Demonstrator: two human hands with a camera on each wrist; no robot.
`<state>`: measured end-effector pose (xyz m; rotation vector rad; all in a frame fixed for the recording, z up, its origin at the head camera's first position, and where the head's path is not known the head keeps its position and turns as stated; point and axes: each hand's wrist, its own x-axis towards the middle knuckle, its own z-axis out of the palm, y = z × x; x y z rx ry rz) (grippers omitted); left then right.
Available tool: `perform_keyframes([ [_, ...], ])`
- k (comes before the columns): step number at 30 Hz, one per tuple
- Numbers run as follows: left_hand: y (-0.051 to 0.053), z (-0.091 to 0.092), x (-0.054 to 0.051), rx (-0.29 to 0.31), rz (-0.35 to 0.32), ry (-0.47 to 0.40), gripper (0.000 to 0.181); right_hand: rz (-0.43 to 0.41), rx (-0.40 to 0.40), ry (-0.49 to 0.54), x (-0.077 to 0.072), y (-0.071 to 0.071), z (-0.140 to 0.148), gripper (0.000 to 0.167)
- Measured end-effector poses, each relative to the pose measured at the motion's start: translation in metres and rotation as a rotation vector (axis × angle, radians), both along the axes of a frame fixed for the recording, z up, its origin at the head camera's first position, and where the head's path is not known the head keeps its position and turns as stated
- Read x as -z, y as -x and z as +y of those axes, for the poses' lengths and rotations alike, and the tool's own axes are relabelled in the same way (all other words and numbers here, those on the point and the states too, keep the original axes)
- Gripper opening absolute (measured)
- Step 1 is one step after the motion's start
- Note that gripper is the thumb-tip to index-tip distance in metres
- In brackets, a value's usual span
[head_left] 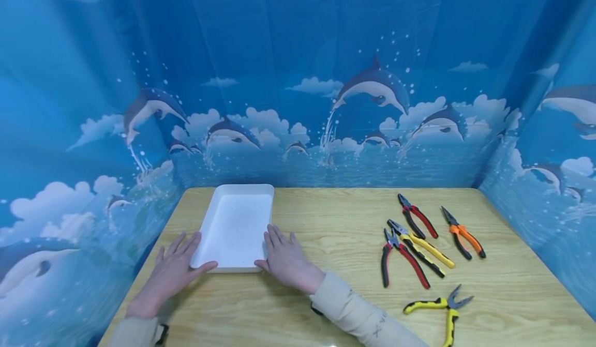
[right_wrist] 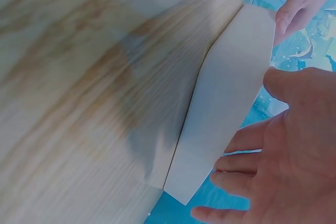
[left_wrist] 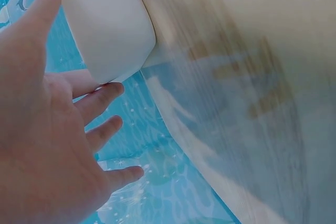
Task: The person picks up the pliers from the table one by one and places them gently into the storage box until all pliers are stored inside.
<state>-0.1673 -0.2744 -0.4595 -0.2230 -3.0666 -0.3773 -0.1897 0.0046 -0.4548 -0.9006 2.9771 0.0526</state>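
Observation:
A white rectangular tray (head_left: 239, 233) lies flat on the table at the left, with nothing in it. At its near left corner, my left hand (head_left: 171, 270) touches the side with spread, mostly straight fingers, the thumb along the front rim. My right hand (head_left: 288, 260) rests against the right side near the front corner, its thumb at the front edge. From the left wrist, the tray's outer wall (left_wrist: 107, 22) shows between thumb and index finger. In the right wrist view the right thumb touches the upper edge of the wall (right_wrist: 223, 87), and the fingers lie along it.
Several pliers lie on the right of the wooden table (head_left: 326, 223): red-and-black pliers (head_left: 419, 220), orange-and-black needle-nose pliers (head_left: 461, 233), long yellow-and-black pliers (head_left: 426, 251), spread red-and-black pliers (head_left: 410, 264) and spread yellow pliers (head_left: 451, 303). A dolphin-printed blue curtain (head_left: 298, 78) surrounds the table.

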Motion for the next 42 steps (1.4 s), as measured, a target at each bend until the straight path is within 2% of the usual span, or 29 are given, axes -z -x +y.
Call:
perform_keyframes([
  [13, -0.003, 0.007, 0.001, 0.001, 0.027, 0.011, 0.099, -0.009, 0.005, 0.024, 0.001, -0.001, 0.007, 0.073],
  [34, -0.003, 0.020, 0.000, -0.014, -0.003, 0.013, 0.100, -0.041, 0.019, 0.040, 0.001, 0.000, 0.020, 0.074],
  [42, -0.006, 0.026, -0.002, -0.016, 0.000, 0.010, 0.097, -0.054, 0.019, 0.053, 0.000, -0.001, 0.024, 0.074],
])
